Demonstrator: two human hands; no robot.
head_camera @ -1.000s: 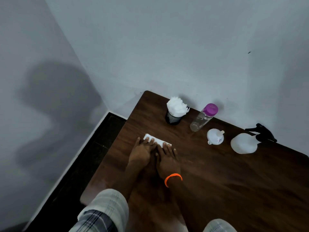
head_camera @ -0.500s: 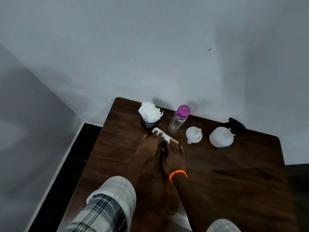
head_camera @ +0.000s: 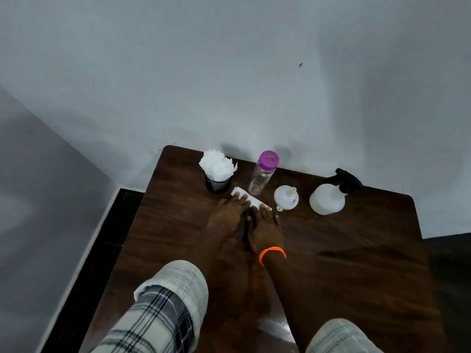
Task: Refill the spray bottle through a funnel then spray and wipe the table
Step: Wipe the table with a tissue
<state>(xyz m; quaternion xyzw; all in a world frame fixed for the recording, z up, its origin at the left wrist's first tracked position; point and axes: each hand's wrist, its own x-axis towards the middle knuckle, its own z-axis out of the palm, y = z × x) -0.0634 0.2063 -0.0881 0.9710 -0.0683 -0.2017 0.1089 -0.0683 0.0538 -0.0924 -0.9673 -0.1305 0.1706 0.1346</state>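
Observation:
My left hand (head_camera: 226,215) and my right hand (head_camera: 265,229) lie flat side by side on a folded white tissue (head_camera: 251,198), pressing it onto the dark wooden table (head_camera: 356,263). Only the tissue's far edge shows past my fingertips. A white funnel (head_camera: 286,197) sits upside down just right of the tissue. The white spray bottle (head_camera: 328,197) with its black trigger head stands farther right near the wall. A clear water bottle (head_camera: 261,178) with a purple cap stands just behind the tissue.
A black mesh cup (head_camera: 218,183) stuffed with white tissues stands at the back left of the table, close to my left fingertips. The grey wall runs behind the table. Dark floor (head_camera: 84,263) lies beyond the left edge.
Both hands have pushed the tissue forward along the table, from mid-table to just in front of the mesh cup and the water bottle. The camera view shifted as well.

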